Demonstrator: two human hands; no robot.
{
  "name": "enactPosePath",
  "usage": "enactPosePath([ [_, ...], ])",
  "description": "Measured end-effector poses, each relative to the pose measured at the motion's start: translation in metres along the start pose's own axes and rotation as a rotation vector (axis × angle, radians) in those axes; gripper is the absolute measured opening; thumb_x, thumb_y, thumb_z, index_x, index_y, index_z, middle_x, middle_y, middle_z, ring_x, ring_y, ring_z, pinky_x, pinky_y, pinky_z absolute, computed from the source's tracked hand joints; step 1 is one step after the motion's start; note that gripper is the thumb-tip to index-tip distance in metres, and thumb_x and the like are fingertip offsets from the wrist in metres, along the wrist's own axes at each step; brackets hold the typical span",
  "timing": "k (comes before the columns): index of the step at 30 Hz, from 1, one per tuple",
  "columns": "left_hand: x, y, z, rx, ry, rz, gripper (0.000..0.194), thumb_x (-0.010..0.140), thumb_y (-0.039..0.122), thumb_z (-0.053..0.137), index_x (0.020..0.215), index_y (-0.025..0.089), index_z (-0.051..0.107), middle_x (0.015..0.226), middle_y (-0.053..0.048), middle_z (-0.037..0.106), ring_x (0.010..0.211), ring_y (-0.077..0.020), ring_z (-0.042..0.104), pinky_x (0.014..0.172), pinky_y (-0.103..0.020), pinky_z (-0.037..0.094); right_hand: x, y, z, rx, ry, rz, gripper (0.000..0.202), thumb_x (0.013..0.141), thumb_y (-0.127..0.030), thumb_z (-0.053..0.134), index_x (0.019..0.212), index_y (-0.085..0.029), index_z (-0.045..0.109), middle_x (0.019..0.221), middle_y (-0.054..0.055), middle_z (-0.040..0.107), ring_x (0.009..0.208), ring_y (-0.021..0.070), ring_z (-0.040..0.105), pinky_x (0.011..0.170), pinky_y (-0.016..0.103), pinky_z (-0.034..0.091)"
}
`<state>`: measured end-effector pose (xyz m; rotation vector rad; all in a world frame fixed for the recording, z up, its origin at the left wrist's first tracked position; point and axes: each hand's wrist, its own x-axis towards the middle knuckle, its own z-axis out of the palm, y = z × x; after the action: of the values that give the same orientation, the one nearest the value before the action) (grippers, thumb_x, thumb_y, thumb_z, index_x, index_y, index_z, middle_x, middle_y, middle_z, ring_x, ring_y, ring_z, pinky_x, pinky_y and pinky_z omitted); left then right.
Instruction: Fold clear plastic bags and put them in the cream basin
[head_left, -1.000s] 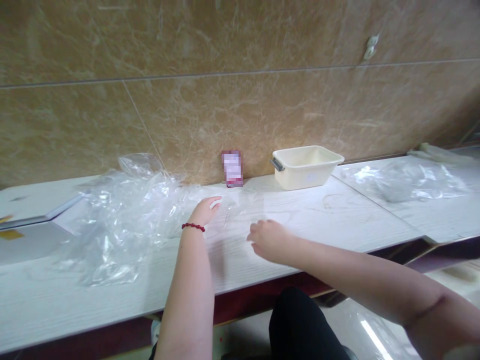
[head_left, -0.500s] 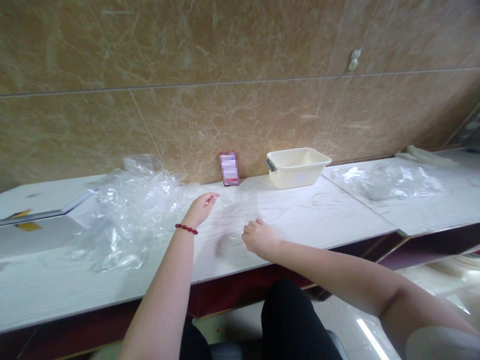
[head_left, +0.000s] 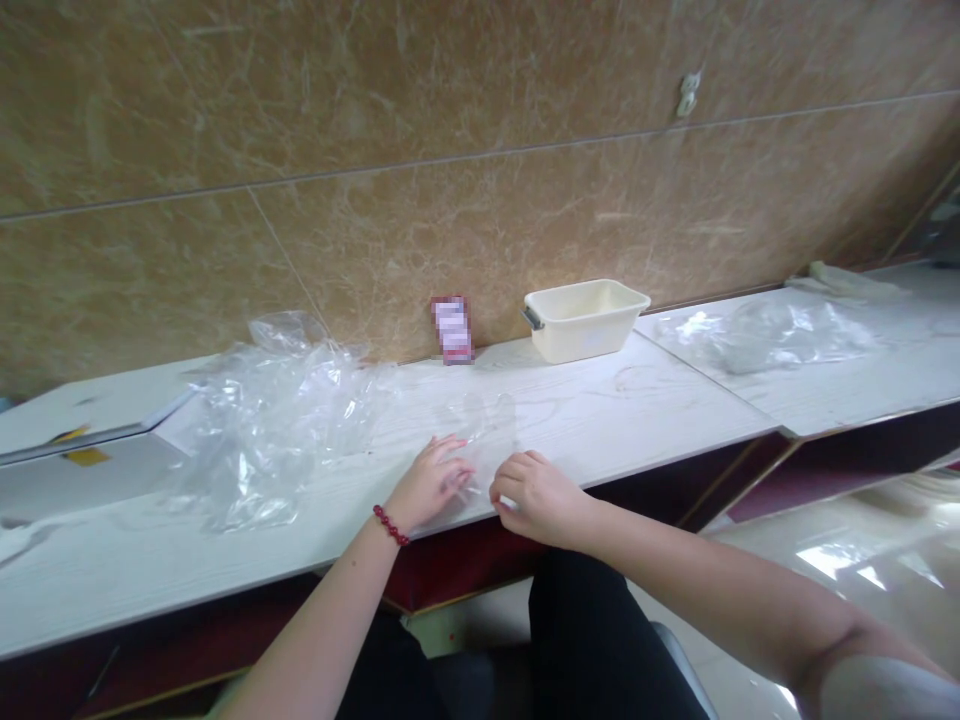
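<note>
We have the left hand (head_left: pixel 431 485) loosely bent and the right hand (head_left: pixel 540 500) with thumb and fingertips curled close, both at the near edge of the table (head_left: pixel 600 420); we cannot tell whether either pinches the clear sheet (head_left: pixel 491 430) lying between and just beyond them. We judge the handling of this sheet to be underway, not finished: it is down on the table with both hands at it, while the heap of plastic (head_left: pixel 262 430) at left and the loose plastic (head_left: pixel 780 335) at far right lie untouched. Near the wall (head_left: pixel 375 240) stand the bin (head_left: pixel 585 340), its floor hidden, and a panel (head_left: pixel 453 328) blurred past reading. The sheet's outline is faint, its near part covered by fingers, and the box (head_left: pixel 90 475) is cut off at left.
</note>
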<state>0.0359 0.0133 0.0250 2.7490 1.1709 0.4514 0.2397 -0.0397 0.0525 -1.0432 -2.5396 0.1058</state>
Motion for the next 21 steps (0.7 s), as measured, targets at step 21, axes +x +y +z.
enactPosePath([
  [21,-0.038,0.014,-0.017,-0.516,0.112,-0.142,0.021,0.078,0.028,0.041,0.085,0.018,0.057,0.098,-0.006,0.058,0.092,-0.0156,0.051,0.084,-0.030,0.037,-0.020,0.035,0.026,0.269,0.092,-0.013,0.027,0.081,-0.023,0.035,0.100,-0.019,0.054,0.100,0.005,0.058,0.095,0.0120,0.050,0.083,0.024,0.038],
])
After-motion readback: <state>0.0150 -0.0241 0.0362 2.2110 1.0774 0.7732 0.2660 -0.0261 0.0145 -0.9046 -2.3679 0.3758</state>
